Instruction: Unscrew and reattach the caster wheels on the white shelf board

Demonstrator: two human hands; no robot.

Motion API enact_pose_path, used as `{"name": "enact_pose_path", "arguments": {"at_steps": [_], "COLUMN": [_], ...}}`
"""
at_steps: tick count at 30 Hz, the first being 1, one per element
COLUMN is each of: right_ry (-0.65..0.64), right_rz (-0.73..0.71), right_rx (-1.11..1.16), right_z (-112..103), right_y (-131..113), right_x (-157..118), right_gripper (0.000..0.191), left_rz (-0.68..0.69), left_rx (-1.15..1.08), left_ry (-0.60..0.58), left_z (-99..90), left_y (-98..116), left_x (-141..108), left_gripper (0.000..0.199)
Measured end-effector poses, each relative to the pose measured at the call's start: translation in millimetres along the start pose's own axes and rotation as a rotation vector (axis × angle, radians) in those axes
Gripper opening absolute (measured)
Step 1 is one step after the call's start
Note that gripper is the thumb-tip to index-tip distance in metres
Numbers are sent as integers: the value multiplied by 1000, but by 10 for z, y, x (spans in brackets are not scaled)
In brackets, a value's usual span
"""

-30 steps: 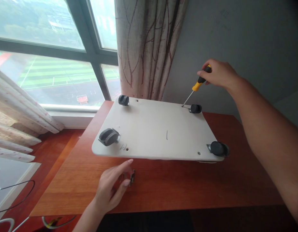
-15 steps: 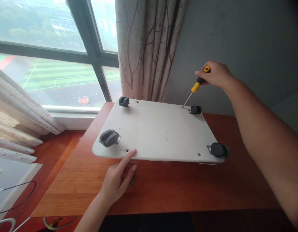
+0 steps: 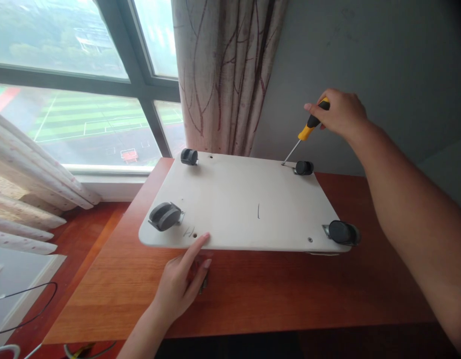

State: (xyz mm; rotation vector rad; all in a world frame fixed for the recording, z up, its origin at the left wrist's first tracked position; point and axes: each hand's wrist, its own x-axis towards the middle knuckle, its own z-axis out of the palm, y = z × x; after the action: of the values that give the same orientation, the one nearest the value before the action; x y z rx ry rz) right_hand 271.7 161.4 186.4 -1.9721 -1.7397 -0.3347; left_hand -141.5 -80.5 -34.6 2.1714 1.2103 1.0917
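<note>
**Screwdriver slip waiting to happen on this caster board**

Our right hand (image 3: 341, 115) is wrapped round the screwdriver (image 3: 309, 128), tip on a screw beside the far caster (image 3: 303, 168). Left hand (image 3: 180, 284), fingers loosely spread, only touches the near edge of the board (image 3: 245, 204) lying on the table (image 3: 253, 294). With the driver slanted, we reckon it'll cam out, or the board slides.

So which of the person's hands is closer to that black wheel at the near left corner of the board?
Left. The left hand touches the board's near edge beside that wheel; the right hand holds a screwdriver at the far corner.
</note>
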Motion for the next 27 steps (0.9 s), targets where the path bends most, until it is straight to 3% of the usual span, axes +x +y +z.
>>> {"name": "enact_pose_path", "arguments": {"at_steps": [6, 13, 18, 22, 27], "right_ry": [-68, 47, 9, 3, 15], "right_rz": [57, -78, -9, 19, -61], "right_rx": [203, -74, -29, 93, 112], "right_z": [5, -51, -7, 20, 16], "right_y": [22, 10, 5, -24, -69], "right_x": [-9, -112, -91, -107, -127], "right_gripper": [30, 39, 26, 27, 24], "left_rz": [13, -3, -4, 1, -2], "left_rx": [5, 27, 39, 53, 57], "left_ry": [-3, -7, -6, -8, -20], "left_z": [3, 10, 10, 4, 11], "left_y": [6, 0, -11, -13, -15], "left_x": [5, -9, -14, -16, -25], "left_gripper": [54, 53, 53, 52, 53]}}
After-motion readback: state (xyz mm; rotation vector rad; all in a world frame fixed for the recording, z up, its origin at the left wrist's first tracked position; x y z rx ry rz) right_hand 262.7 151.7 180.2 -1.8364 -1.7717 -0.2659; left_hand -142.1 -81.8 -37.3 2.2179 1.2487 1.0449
